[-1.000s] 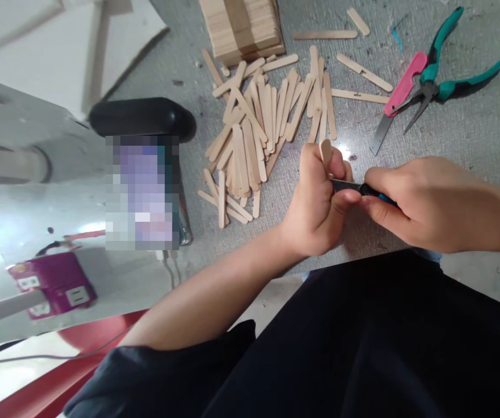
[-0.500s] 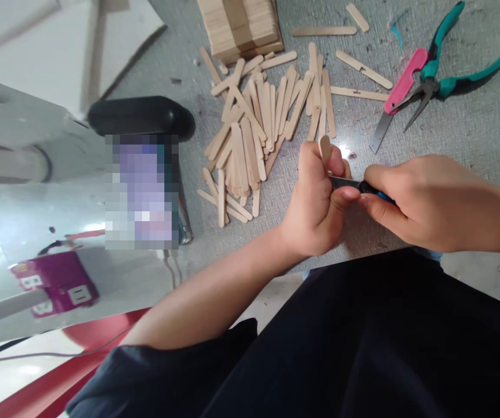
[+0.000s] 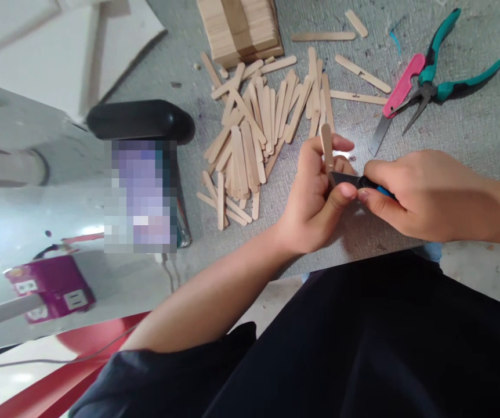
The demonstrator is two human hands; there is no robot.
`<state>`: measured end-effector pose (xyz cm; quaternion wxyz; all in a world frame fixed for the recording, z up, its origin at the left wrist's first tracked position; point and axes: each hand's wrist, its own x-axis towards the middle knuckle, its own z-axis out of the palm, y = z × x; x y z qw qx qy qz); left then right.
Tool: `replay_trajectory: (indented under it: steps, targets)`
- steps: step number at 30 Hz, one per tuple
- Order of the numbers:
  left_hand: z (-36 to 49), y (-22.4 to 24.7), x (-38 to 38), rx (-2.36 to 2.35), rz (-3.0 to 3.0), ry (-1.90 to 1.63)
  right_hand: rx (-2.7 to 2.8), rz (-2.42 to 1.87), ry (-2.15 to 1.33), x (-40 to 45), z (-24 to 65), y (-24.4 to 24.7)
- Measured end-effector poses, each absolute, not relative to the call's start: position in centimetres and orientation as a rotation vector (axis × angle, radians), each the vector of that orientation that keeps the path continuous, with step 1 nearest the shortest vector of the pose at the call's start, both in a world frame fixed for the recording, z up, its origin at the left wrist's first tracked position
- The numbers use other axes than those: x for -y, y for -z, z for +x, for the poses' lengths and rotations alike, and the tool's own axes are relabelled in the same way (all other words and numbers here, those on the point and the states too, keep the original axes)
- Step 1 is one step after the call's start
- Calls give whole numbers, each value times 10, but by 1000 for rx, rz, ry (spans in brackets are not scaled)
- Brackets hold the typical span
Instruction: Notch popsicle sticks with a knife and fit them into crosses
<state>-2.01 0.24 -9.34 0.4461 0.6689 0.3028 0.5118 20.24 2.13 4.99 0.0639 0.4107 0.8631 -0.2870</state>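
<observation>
My left hand is closed around a wooden craft stick that points up out of the grip, its lower part hidden. In my right hand is a utility knife with a dark blade and a black and blue handle. The blade touches the craft stick between my left thumb and fingers, and the right thumb rests close to the left thumb tip. Just beyond both hands lies a heap of loose craft sticks. Two notched sticks are to the right of the heap.
A pink-handled knife lies against teal-handled pliers. A banded bundle of sticks stands at the back. Leftward are a black case, a blurred-out screen and a purple power strip. The table edge runs near my lap.
My left fingers have loosened and the index finger has extended. More of the craft stick now shows above the hand. The knife stays against it, in my right hand.
</observation>
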Motion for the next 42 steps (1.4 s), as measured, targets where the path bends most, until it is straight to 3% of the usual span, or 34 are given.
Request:
replay_trajectory:
  steps: [4,15,23,32,39,42]
  targets:
    - [-25,75,-3,-646,1652,-1231,-2594,1279,873,-26,204,-51]
    - [-26,13,15,-1284,1724,-1028,-2610,1281,771,-29,209,-47]
    - [-22,11,16,-1287,1573,-1018,-2621,1336,555,-24,204,-50]
    - [-18,8,16,-1349,1489,-1015,-2639,1404,622,-24,207,-41]
    - [-16,13,15,-1327,1341,-1029,-2714,1382,301,-22,206,-42]
    - [-16,16,15,-1302,1319,-1022,-2714,1435,459,-27,207,-43]
